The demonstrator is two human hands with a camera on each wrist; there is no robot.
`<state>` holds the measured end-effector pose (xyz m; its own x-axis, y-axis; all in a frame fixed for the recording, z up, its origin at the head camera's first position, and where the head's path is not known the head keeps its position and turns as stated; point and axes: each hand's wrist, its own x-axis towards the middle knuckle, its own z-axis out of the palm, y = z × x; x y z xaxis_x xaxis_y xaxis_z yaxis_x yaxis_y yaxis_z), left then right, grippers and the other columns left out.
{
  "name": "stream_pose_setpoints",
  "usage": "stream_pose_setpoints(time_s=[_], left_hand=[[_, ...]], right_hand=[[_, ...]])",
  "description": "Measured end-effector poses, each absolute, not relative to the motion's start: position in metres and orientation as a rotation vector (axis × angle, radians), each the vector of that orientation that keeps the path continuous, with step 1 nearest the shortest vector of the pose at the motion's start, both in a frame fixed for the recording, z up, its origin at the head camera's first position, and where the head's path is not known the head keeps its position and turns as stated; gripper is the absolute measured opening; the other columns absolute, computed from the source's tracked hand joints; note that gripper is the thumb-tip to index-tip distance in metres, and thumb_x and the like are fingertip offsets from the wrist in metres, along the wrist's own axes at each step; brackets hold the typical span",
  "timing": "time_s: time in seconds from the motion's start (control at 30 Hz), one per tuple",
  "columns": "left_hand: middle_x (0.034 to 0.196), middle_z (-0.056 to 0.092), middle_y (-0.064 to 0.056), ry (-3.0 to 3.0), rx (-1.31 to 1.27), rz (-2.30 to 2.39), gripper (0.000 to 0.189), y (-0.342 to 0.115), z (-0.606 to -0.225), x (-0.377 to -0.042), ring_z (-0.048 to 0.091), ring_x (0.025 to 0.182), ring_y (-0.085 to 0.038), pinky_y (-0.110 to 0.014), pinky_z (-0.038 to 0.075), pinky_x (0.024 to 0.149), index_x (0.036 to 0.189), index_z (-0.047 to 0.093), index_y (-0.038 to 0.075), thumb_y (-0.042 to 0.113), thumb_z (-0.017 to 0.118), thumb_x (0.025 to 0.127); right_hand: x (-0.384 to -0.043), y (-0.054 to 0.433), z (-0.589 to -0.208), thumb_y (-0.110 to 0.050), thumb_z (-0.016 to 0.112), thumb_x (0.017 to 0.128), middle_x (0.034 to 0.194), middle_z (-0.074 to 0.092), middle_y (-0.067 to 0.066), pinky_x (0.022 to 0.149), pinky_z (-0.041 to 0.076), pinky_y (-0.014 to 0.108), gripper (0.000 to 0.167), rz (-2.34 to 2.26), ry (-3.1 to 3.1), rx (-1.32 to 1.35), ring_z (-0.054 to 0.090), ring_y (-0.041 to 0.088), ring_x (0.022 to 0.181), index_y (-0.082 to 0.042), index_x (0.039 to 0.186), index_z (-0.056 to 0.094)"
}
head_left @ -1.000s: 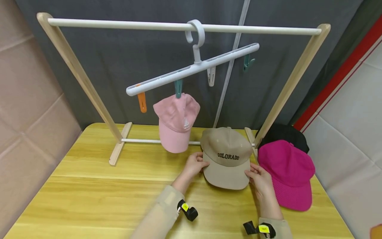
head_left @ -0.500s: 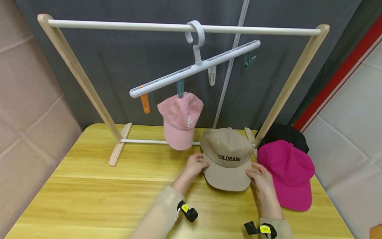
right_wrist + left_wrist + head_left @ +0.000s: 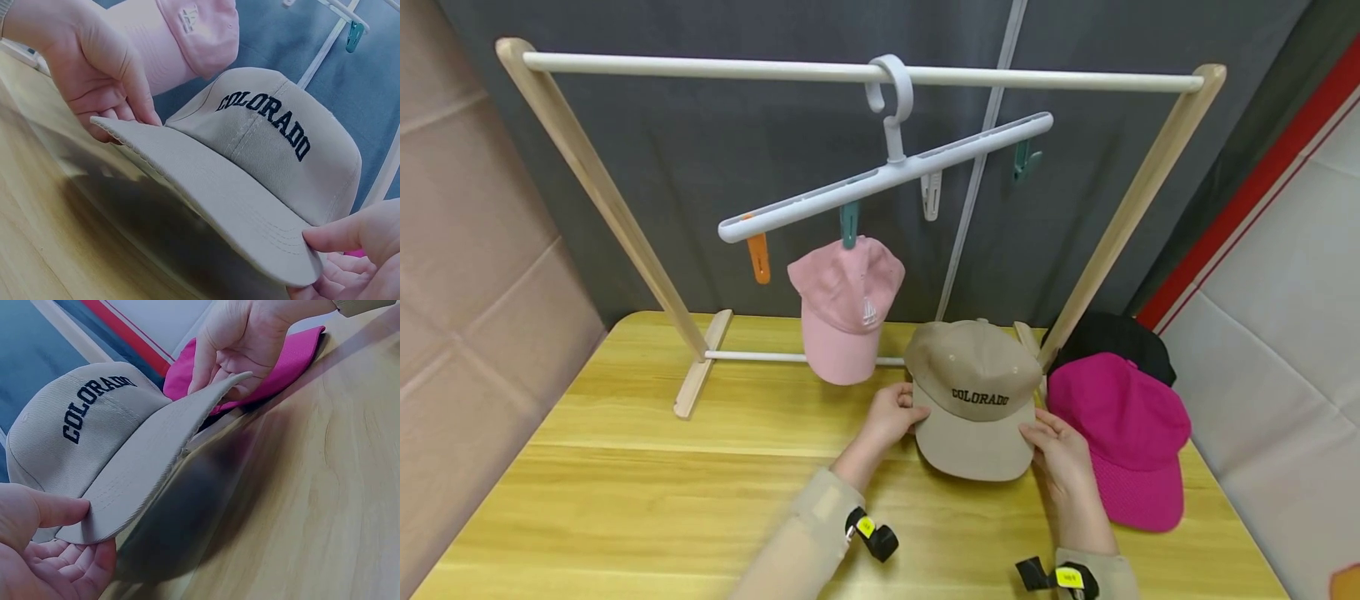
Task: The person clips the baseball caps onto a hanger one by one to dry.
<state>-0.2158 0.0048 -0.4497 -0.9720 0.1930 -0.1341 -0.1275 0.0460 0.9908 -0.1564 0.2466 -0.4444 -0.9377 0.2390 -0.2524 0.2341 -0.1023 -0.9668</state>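
A beige baseball cap [image 3: 976,450] lettered COLORADO is held brim toward me between both hands. My left hand [image 3: 887,418] pinches the left edge of its brim, thumb on top and fingers below, as the left wrist view shows. On the opposite edge my right hand [image 3: 1060,450] pinches the brim the same way. In both wrist views the brim [image 3: 206,181] stands off the wood, with a shadow beneath. Left of it, a pink cap [image 3: 846,312] hangs from a teal clip [image 3: 849,225] on the tilted white hanger [image 3: 895,171].
The hanger hooks over the white rail [image 3: 700,68] of a wooden-legged rack. Other clips on it are orange [image 3: 759,258], white [image 3: 931,197] and teal [image 3: 1025,162]. A magenta cap [image 3: 1120,417] and a black cap [image 3: 1116,337] lie on the table [image 3: 647,500] at right.
The hanger and pink cap swung right, then back left. The beige cap shifted very slightly right and toward me, both hands keeping their pinch on its brim.
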Motion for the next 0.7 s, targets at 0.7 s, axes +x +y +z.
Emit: stream_pose_setpoints(time_s=[0.7], left_hand=[[0.076,0.062,-0.007,2.271,0.212,1.991,0.038,0.006,-0.426,-0.212,0.055,0.060,-0.013,-0.029,0.051,0.052,0.116,0.056,-0.008,-0.005,0.070,0.081]], right_hand=[[-0.157,0.243,-0.437,-0.001,0.053,0.097,0.080,0.061,-0.011,0.073,0.048,0.018,0.041,2.248,-2.020,-0.403,0.057,0.002,0.081,0.003,0.133,0.034]])
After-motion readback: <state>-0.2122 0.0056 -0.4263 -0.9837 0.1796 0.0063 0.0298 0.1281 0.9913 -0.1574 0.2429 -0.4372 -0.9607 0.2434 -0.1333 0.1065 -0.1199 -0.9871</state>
